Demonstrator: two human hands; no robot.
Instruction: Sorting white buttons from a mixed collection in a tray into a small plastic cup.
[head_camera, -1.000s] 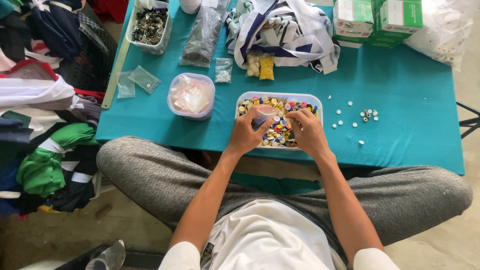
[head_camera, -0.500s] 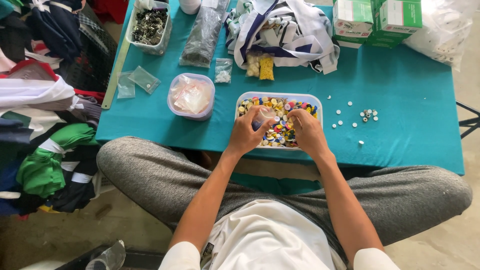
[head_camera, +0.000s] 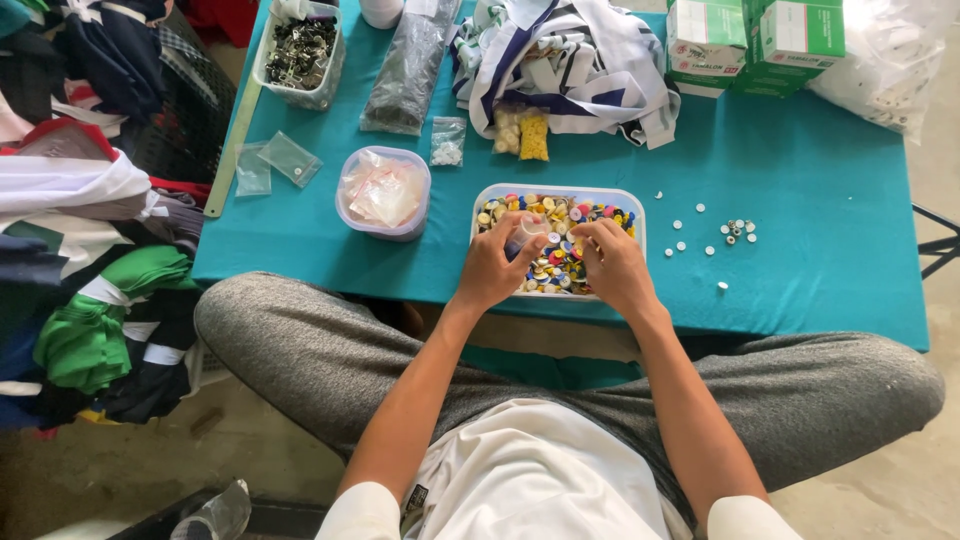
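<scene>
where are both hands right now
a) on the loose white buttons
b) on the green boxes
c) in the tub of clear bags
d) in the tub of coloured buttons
d: the left hand and right hand both reach into the tub of coloured buttons.

I see a bench (head_camera: 820, 200) covered in matt teal cloth. The tub (head_camera: 560, 192) under my hands looks like translucent plastic, its buttons (head_camera: 560, 225) glossy and smooth. The bags (head_camera: 290, 158) are clear, shiny film. My trousers (head_camera: 300, 350) are grey, soft knit.
</scene>
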